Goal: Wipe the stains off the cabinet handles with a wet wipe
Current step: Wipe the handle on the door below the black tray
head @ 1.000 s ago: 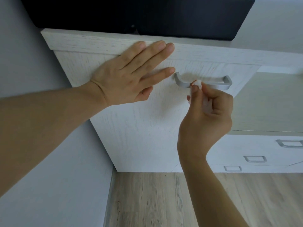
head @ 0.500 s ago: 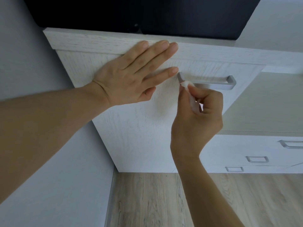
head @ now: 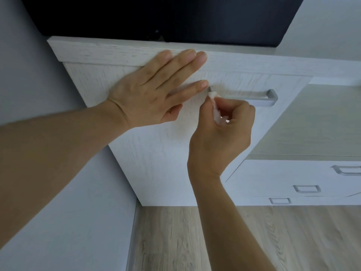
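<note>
- While the left hand [head: 148, 94] lies flat with straight fingers on the white cabinet door [head: 156, 153], the right hand [head: 220, 137] pinches a scrunched wet wipe [head: 213, 98].
- Wipe pokes out above the curled fingers, its tip touching the left end of the grey handle [head: 254, 97].
- Rest of the wipe's tucked inside the fist.

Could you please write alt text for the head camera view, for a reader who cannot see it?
A person's right hand pinches a small white wet wipe against the left end of a silver cabinet handle, while the left hand lies flat, fingers straight, on the white cabinet front. More handled drawers and a wood floor show below.
</note>
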Demonstrator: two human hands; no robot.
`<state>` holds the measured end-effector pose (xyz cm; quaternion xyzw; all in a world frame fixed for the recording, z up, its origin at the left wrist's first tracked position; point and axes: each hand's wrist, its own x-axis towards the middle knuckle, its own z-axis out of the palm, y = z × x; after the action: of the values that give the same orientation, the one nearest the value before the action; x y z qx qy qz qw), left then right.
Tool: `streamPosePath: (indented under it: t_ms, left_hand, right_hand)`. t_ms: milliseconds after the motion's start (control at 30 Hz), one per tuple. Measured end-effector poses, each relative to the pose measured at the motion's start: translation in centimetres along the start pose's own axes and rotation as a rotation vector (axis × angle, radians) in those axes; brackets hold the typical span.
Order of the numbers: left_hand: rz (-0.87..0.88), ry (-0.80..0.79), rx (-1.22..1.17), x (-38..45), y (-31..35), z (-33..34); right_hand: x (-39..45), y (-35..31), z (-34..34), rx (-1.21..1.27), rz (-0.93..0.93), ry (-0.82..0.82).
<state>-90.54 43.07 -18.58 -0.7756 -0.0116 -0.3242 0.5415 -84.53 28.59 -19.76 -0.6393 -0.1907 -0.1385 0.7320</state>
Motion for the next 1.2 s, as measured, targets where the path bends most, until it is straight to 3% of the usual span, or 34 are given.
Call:
streamPosePath:
  t_ms: [433,667,1033,1200]
  left_hand:
    - [-0.031,0.035,0.026,-0.2,0.3,0.3]
    - [-0.026,0.046,0.058,-0.2,0.2,0.3]
    - [-0.043,0.026,0.072,-0.3,0.4,0.6]
    - [-0.034,-0.052,0.039,-0.4,0.1,-0.3]
  right_hand:
    - [6.0,1.1,-5.2,0.061,0.206,0.170]
    - [7.9,0.8,-5.3,0.130,0.345,-0.070]
    - [6.0,0.5,-5.9,0.033,0.323,0.015]
    - [3.5,-1.0,-5.5,-0.032,0.289,-0.185]
